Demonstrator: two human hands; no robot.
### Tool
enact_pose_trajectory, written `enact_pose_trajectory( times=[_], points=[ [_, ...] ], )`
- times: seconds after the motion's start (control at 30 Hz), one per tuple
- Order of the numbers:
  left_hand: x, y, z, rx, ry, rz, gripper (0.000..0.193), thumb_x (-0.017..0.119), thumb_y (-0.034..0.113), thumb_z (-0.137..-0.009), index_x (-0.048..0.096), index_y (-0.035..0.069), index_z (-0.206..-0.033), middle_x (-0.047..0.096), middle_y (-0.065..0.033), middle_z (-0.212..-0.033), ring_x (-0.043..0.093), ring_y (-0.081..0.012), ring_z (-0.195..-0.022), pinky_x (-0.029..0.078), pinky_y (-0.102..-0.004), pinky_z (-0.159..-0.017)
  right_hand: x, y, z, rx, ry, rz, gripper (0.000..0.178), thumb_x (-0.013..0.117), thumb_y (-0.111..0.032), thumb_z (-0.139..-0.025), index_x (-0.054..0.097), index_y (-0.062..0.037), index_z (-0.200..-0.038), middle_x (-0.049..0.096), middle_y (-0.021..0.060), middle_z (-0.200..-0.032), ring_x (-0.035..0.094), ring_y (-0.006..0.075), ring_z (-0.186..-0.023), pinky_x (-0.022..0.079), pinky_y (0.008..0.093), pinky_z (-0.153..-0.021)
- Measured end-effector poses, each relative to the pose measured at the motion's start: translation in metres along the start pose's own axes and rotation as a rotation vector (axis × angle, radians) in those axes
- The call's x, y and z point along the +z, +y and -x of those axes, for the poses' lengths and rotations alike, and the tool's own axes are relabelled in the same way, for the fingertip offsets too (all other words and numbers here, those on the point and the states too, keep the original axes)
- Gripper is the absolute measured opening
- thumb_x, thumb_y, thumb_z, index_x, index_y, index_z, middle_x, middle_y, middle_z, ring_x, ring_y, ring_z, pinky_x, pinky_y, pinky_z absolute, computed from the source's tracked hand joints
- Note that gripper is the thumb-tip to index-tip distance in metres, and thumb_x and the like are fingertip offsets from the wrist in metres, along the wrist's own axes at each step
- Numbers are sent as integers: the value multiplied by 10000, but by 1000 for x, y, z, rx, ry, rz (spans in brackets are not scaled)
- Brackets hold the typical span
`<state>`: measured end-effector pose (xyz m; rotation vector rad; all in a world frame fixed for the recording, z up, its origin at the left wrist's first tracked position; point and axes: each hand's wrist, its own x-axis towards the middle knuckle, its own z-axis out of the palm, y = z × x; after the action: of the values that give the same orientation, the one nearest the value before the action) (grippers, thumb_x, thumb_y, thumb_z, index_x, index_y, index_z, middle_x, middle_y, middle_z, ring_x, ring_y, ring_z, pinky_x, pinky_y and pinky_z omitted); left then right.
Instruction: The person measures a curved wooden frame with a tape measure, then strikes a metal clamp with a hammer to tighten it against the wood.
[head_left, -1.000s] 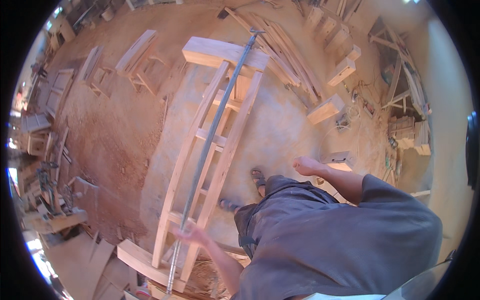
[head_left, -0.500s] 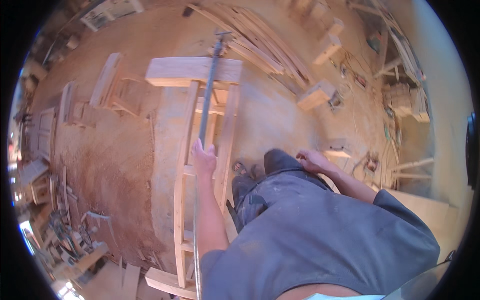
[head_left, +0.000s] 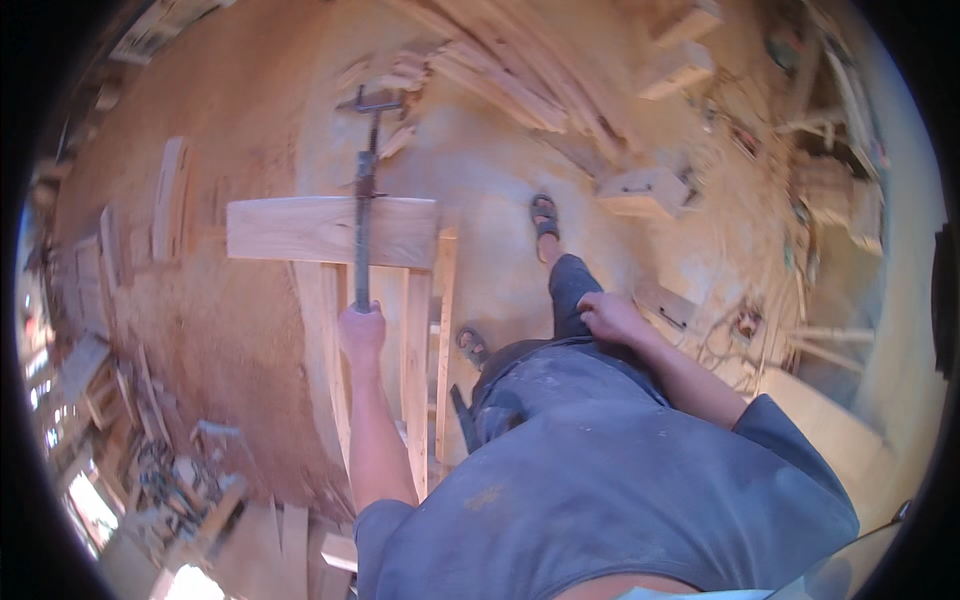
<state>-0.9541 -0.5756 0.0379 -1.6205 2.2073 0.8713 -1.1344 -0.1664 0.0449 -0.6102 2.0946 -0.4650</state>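
Observation:
My left hand [head_left: 362,330] is closed round the bar of a long metal bar clamp [head_left: 362,240]. The clamp's far end, a screw with a cross handle, points away from me and reaches past a thick wooden crosspiece [head_left: 290,230]. This piece caps a long wooden frame with parallel rails [head_left: 416,370], standing at my left. Whether the clamp's jaw touches the wood I cannot tell. My right hand [head_left: 612,318] hangs beside my thigh, fingers loosely curled in, with nothing visible in them.
Long boards [head_left: 510,75] lie on the floor ahead. Wooden blocks with handles [head_left: 645,192] stand to the right, near cables and a power tool [head_left: 745,322]. Wooden trestles [head_left: 170,200] are at the far left; scrap and tools [head_left: 170,480] are heaped at lower left.
I have stepped forward along the frame, one foot now well ahead. The crosspiece appears nearer and lower in view. My left hand still grips the clamp; my right fingers look more curled.

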Motion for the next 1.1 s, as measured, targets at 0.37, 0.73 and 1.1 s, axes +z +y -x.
enact_pose_trajectory(
  times=[0.37, 0.73, 1.1],
  points=[
    [-20, 30, 20, -257, 20, -82, 189, 602, 201, -827, 729, 143, -955, 699, -190, -913, 666, -390, -904, 523, -489, -781, -157, -288, -325, -553, 335, 285, 383, 468, -363, -943, 633, -18, -919, 671, 231, -905, 635, 401, -889, 474, 484, -763],
    [-19, 29, 9, -242, -28, -39, 222, 613, 188, -777, 721, 161, -970, 705, -161, -914, 671, -358, -902, 540, -465, -771, -113, -317, -432, -169, 92, 96, 404, 625, -416, -819, 676, -24, -736, 660, 78, -653, 620, 181, -599, 469, 336, -575],
    [-25, -5, 48, -71, 85, 178, 214, 712, 184, -714, 765, 124, -913, 718, -108, -962, 689, -290, -950, 563, -430, -793, -129, -282, -464, -416, 88, 174, 287, 607, -298, -909, 682, -29, -975, 612, 61, -772, 527, 153, -655, 433, 319, -567]
  ],
)
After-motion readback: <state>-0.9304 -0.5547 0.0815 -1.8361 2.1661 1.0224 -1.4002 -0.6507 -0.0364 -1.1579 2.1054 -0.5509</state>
